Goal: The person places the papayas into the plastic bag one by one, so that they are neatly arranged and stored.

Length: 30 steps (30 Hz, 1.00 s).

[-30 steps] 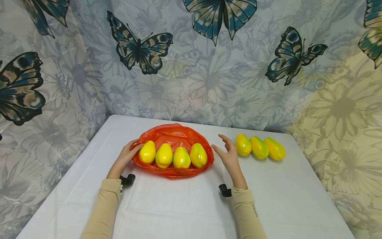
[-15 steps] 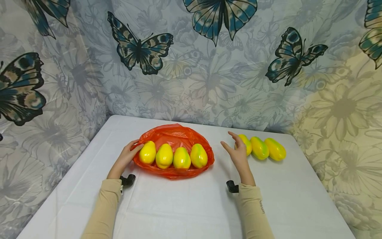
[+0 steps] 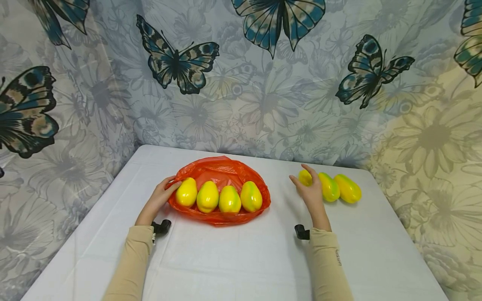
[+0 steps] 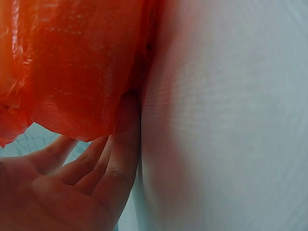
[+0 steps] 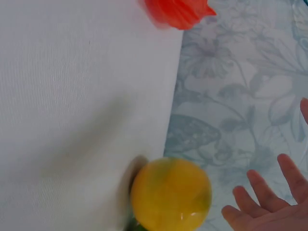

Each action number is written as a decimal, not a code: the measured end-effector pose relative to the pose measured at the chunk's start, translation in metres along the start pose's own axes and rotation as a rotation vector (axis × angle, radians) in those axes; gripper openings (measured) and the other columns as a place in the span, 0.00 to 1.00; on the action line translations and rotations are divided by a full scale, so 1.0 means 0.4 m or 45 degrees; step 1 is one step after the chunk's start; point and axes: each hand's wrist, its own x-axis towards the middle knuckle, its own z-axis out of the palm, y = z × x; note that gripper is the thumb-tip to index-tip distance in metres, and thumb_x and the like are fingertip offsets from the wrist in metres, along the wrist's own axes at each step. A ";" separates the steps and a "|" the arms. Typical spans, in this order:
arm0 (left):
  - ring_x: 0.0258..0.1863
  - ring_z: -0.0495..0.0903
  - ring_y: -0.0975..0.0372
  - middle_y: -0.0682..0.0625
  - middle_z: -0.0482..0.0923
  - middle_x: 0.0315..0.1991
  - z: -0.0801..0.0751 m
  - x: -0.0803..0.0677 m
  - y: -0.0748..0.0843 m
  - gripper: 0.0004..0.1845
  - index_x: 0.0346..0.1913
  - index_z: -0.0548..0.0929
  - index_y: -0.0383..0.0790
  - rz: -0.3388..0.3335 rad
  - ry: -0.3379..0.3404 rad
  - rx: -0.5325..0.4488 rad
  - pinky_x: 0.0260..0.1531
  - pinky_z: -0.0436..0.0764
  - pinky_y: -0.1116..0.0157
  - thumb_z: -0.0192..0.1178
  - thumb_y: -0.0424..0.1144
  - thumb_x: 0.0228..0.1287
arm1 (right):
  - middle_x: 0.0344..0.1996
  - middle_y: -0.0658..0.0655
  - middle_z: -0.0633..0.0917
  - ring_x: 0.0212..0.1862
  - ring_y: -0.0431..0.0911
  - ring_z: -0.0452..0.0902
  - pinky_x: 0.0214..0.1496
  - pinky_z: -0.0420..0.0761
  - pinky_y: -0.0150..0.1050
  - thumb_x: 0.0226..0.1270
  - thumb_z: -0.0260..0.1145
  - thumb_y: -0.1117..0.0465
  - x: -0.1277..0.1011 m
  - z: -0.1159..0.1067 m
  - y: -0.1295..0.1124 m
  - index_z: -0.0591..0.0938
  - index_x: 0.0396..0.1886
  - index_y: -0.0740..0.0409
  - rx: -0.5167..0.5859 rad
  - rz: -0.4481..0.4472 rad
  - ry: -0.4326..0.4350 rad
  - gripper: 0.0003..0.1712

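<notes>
Fruit (image 3: 349, 188) lies on the table (image 3: 233, 263), butterfly backdrop (image 3: 263, 108) behind: four in the red bag (image 3: 222, 170) the left hand (image 3: 160, 196) pinches, three by the spread right hand (image 3: 311, 192), which partly hides one.

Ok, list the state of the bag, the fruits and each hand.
Red bag: mouth spread open.
Four yellow fruits: in the bag, side by side.
Three loose fruits: outside the bag, in a row.
Left hand: holding the bag's edge.
Right hand: fingers spread, holding nothing.

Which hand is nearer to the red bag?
Left. The left hand holds the red bag at its left edge; the right hand is apart, near three loose yellow fruits.
</notes>
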 end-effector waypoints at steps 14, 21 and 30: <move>0.72 0.60 0.44 0.35 0.55 0.75 0.001 0.002 -0.001 0.42 0.77 0.53 0.42 -0.002 0.002 -0.003 0.71 0.63 0.46 0.50 0.62 0.69 | 0.75 0.60 0.62 0.78 0.55 0.50 0.79 0.50 0.54 0.63 0.70 0.51 0.017 -0.032 0.036 0.67 0.72 0.53 0.009 0.026 0.064 0.39; 0.72 0.59 0.44 0.35 0.55 0.75 0.000 0.001 -0.002 0.42 0.77 0.53 0.42 0.006 0.000 0.000 0.71 0.62 0.45 0.51 0.62 0.69 | 0.75 0.59 0.61 0.78 0.55 0.49 0.80 0.50 0.53 0.61 0.71 0.49 0.022 -0.038 0.049 0.66 0.72 0.52 0.012 0.065 0.062 0.42; 0.72 0.59 0.44 0.35 0.54 0.75 0.000 0.003 -0.003 0.43 0.77 0.52 0.42 0.008 -0.005 -0.005 0.71 0.62 0.45 0.51 0.63 0.69 | 0.76 0.60 0.59 0.77 0.56 0.51 0.79 0.53 0.53 0.60 0.71 0.46 0.022 -0.035 0.062 0.64 0.74 0.51 -0.011 0.104 0.030 0.45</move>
